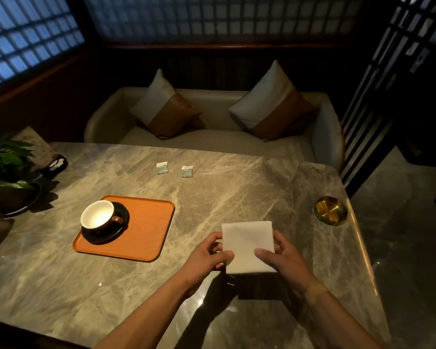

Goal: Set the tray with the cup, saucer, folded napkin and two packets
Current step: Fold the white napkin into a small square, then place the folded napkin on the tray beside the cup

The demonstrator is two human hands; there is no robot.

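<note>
Both hands grip a white napkin point(247, 244) above the marble table point(61, 285) — left hand point(207, 255) pinching its left edge, right hand point(280, 258) its right — to the right of the tray point(146, 230). Cup point(98, 214) on saucer point(111, 234) sits in the tray's left half; two packets point(162, 168) point(187, 171) lie beyond the tray.

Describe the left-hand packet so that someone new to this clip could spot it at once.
Start at the orange tray on the marble table, then look past its far edge toward the sofa. Two small pale packets lie there side by side; the left packet sits nearer the plant than the right packet.
</note>
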